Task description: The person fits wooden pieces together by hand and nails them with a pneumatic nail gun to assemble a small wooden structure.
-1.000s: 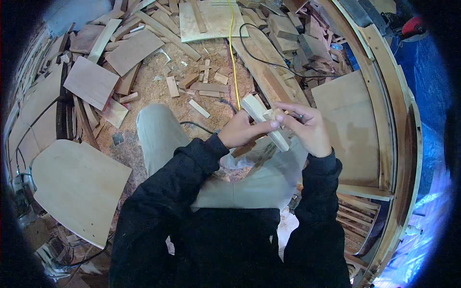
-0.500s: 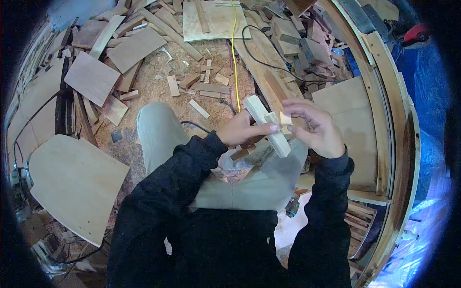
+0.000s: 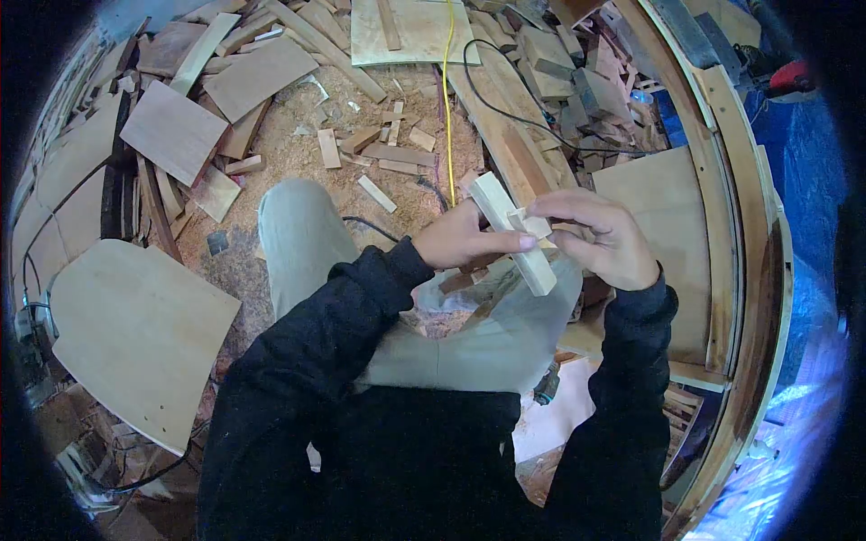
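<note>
My left hand [image 3: 462, 236] is closed around a pale, squared wooden bar [image 3: 537, 273], its thumb lying across the top face. The bar slants over my right thigh, upper end to the left. In the thumb and fingers of my right hand [image 3: 611, 239] is a small light wooden block [image 3: 538, 225], pressed against the middle of the bar. Whether the block sits in a notch or only touches the bar cannot be made out. Below my left hand, a darker wood piece [image 3: 462, 279] shows near my lap.
Sawdust and several offcuts [image 3: 379, 194] cover the floor ahead. A yellow cord [image 3: 448, 108] runs down past a long plank [image 3: 505, 117]. A large curved board [image 3: 149, 334] lies at left, wood blocks [image 3: 546, 52] are heaped at back right, and a curved wooden frame [image 3: 722, 225] borders the right side.
The small block has turned slightly against the bar, and my right fingers have shifted their grip on it. Both hands appear a little further right, as the whole view has moved slightly.
</note>
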{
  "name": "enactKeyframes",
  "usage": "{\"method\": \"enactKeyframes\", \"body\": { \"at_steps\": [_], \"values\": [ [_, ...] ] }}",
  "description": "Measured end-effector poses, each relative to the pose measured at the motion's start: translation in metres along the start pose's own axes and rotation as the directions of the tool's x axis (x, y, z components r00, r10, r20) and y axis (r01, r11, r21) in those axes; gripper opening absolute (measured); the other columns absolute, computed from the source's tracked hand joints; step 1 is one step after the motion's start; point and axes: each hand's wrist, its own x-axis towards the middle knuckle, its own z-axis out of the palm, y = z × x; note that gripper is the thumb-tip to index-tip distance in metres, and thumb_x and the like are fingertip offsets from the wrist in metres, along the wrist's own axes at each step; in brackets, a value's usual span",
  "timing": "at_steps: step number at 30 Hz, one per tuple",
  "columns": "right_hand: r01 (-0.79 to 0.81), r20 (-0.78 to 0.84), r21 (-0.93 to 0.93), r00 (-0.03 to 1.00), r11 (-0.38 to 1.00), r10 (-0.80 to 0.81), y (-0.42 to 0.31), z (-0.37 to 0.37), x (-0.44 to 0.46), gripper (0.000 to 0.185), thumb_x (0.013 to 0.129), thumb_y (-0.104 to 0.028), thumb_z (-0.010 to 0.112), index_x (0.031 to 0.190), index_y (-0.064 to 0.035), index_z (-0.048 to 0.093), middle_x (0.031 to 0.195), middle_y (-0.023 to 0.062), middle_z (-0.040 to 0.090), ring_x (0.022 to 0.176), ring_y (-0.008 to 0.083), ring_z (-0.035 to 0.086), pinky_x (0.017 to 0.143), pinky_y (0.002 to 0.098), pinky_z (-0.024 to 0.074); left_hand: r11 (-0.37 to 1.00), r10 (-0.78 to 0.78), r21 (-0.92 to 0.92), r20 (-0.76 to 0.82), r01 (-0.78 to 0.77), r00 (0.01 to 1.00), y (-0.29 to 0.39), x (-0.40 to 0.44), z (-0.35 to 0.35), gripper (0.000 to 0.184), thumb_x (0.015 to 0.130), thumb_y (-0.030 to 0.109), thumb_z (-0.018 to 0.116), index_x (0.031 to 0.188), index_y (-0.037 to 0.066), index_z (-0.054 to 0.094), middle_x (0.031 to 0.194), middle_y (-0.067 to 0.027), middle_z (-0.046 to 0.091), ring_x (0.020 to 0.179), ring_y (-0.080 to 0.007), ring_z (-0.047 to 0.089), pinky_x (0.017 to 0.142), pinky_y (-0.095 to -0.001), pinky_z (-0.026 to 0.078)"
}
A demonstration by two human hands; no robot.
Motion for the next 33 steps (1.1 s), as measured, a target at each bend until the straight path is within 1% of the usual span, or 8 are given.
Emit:
{"method": "enactKeyframes", "body": {
  "at_steps": [2,6,9,12,14,21,28,33],
  "values": [
    [-0.091,-0.040,0.032,0.995,0.995,0.092,-0.003,0.001,0.001,0.032,0.072,0.002,0.056,0.103,-0.0011,0.062,0.105,0.0115,0.062,0.102,0.0267,0.057,0.091,0.0355,0.0429,0.990,-0.139,0.003,0.029,0.139,0.990,0.004,-0.001,-0.003,0.041,0.079,0.036,0.070,0.100,0.003,0.060,0.072,0.0010,0.056,0.056,-0.0060,0.050,0.046,-0.0211,0.039],
    [-0.033,-0.056,0.049,0.998,0.998,0.036,0.004,0.002,0.000,0.031,0.072,0.002,0.057,0.103,-0.0009,0.062,0.105,0.0113,0.062,0.101,0.0267,0.058,0.090,0.0354,0.0434,0.958,-0.286,-0.002,0.074,0.287,0.955,0.004,-0.002,-0.007,0.041,0.079,0.035,0.070,0.101,0.002,0.060,0.077,-0.0003,0.059,0.060,-0.0064,0.051,0.048,-0.0220,0.040],
    [0.017,-0.035,-0.019,0.999,1.000,-0.017,0.003,0.001,0.001,0.031,0.072,0.001,0.057,0.103,-0.0010,0.063,0.105,0.0109,0.063,0.102,0.0266,0.058,0.090,0.0353,0.0435,0.956,-0.295,0.013,0.081,0.294,0.952,0.008,-0.002,-0.005,0.043,0.079,0.033,0.071,0.105,0.001,0.059,0.086,-0.0027,0.061,0.072,-0.0090,0.055,0.060,-0.0246,0.046],
    [-0.023,-0.029,0.021,0.999,1.000,0.024,0.003,0.002,0.000,0.031,0.072,0.001,0.058,0.103,-0.0013,0.063,0.105,0.0109,0.063,0.102,0.0266,0.058,0.091,0.0352,0.0433,0.986,-0.153,-0.065,0.012,0.154,0.988,0.019,-0.002,0.001,0.044,0.078,0.031,0.071,0.107,0.001,0.057,0.093,-0.0046,0.062,0.083,-0.0113,0.057,0.072,-0.0270,0.048],
    [0.020,-0.040,-0.041,0.999,0.999,-0.021,0.005,0.004,-0.001,0.031,0.072,0.002,0.058,0.102,-0.0017,0.064,0.106,0.0107,0.063,0.103,0.0263,0.057,0.091,0.0354,0.0430,0.952,-0.298,-0.052,0.055,0.301,0.953,0.025,-0.003,-0.001,0.045,0.079,0.029,0.071,0.110,0.001,0.056,0.100,-0.0062,0.061,0.093,-0.0137,0.057,0.083,-0.0294,0.046],
    [0.012,-0.060,0.008,0.998,1.000,-0.011,0.010,0.007,-0.005,0.032,0.071,0.002,0.059,0.102,-0.0030,0.065,0.106,0.0112,0.062,0.104,0.0260,0.057,0.091,0.0355,0.0427,0.963,-0.260,-0.059,0.052,0.263,0.964,0.016,-0.005,0.002,0.042,0.080,0.029,0.069,0.109,0.001,0.057,0.101,-0.0065,0.062,0.094,-0.0142,0.057,0.084,-0.0299,0.046],
    [-0.010,-0.112,-0.042,0.994,0.999,0.006,0.009,0.011,-0.009,0.033,0.071,0.001,0.059,0.103,-0.0036,0.065,0.103,0.0094,0.058,0.098,0.0243,0.057,0.087,0.0330,0.0436,0.951,-0.300,-0.068,0.040,0.302,0.953,0.003,-0.007,0.000,0.037,0.083,0.034,0.066,0.101,0.002,0.060,0.074,0.0014,0.056,0.061,-0.0064,0.050,0.050,-0.0229,0.039],
    [-0.003,-0.172,-0.131,0.985,0.991,-0.019,0.010,0.017,-0.014,0.034,0.070,0.003,0.058,0.103,-0.0032,0.065,0.101,0.0103,0.055,0.094,0.0236,0.057,0.082,0.0319,0.0448,0.929,-0.360,-0.085,0.032,0.361,0.933,0.002,-0.009,0.000,0.033,0.083,0.034,0.065,0.094,0.003,0.060,0.064,0.0044,0.049,0.052,-0.0045,0.045,0.042,-0.0214,0.033]
  ]
}}
